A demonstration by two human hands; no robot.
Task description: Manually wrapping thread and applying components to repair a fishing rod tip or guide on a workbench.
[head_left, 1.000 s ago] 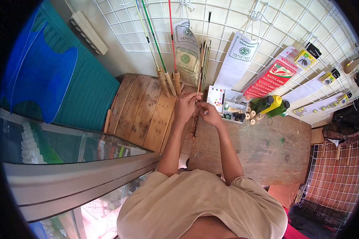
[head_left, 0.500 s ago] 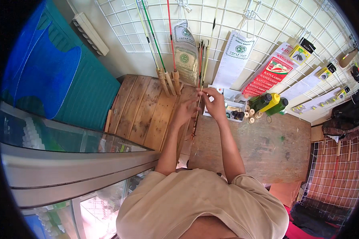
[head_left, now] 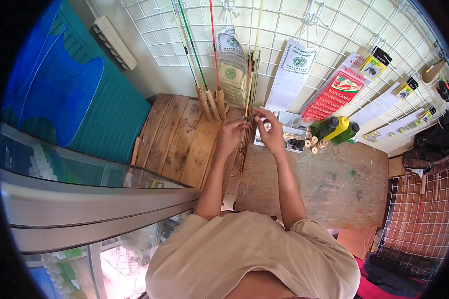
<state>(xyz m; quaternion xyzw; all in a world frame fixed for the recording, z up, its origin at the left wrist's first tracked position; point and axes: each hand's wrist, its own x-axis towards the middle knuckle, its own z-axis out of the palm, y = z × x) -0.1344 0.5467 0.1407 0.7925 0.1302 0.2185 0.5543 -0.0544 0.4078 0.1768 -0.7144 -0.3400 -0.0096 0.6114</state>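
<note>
A bundle of thin upright rods (head_left: 251,84) stands at the middle, against the wall grid. Beside it, my left hand (head_left: 230,135) has its fingers bent and pinched at the bundle, on something too fine to make out. My right hand (head_left: 270,130) is just right of the rods, index finger raised and fingers apart. A white compartment box (head_left: 292,143) with small items lies behind my right hand. To the left, coloured rods (head_left: 218,74) with pale handles lean on the grid, beside a hanging clear bag of pale material (head_left: 232,79).
A plank surface (head_left: 169,129) lies left, a worn board (head_left: 319,184) right, holding bottles (head_left: 343,129) and spools (head_left: 315,149). Packets (head_left: 346,87) hang on the wire grid (head_left: 164,35). A glass cabinet (head_left: 95,209) and blue chair (head_left: 65,99) border the left; another grid (head_left: 414,229) is right.
Over the last second my left hand has come down along the rods and my right hand has risen beside them. Since half a second ago the right hand's fingers have spread from a pinch.
</note>
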